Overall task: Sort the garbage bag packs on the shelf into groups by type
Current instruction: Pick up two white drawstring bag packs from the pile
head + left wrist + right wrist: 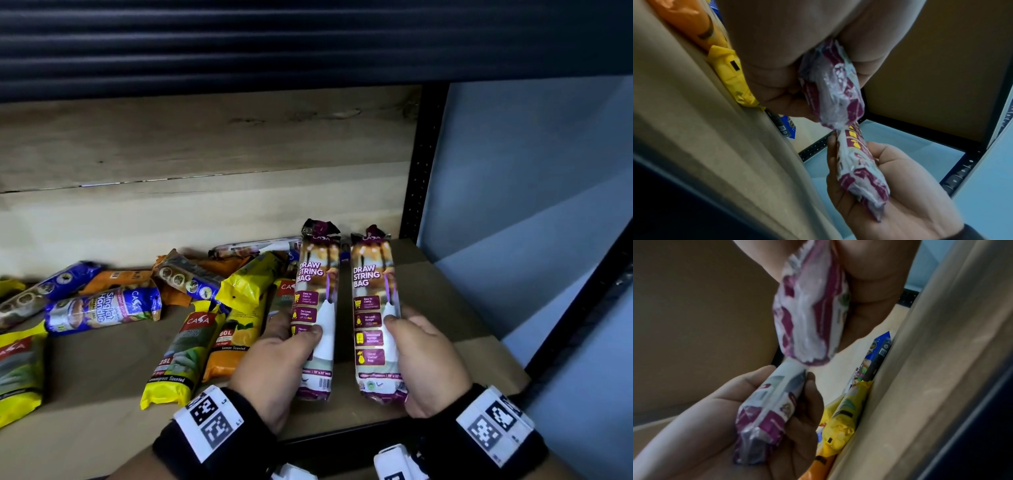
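Two purple-and-white "Draw String Bag" packs stand upright side by side over the right part of the shelf [455, 308]. My left hand [294, 346] grips the left pack [317, 284] near its lower half, thumb across the front. My right hand [411, 342] grips the right pack [373, 284] the same way. The left wrist view shows my left hand [777, 48] wrapped round its pack [830, 84], with the other pack [859, 170] below. In the right wrist view my right hand's pack [812, 305] is at the top and the left-hand pack [766, 410] is lower.
A loose pile of mixed packs lies to the left: yellow packs [171, 359], an orange lemon pack [233, 339] and blue "Singlet Handle" packs [102, 308]. A black upright post [421, 164] bounds the shelf on the right, beside a pale blue wall [531, 171].
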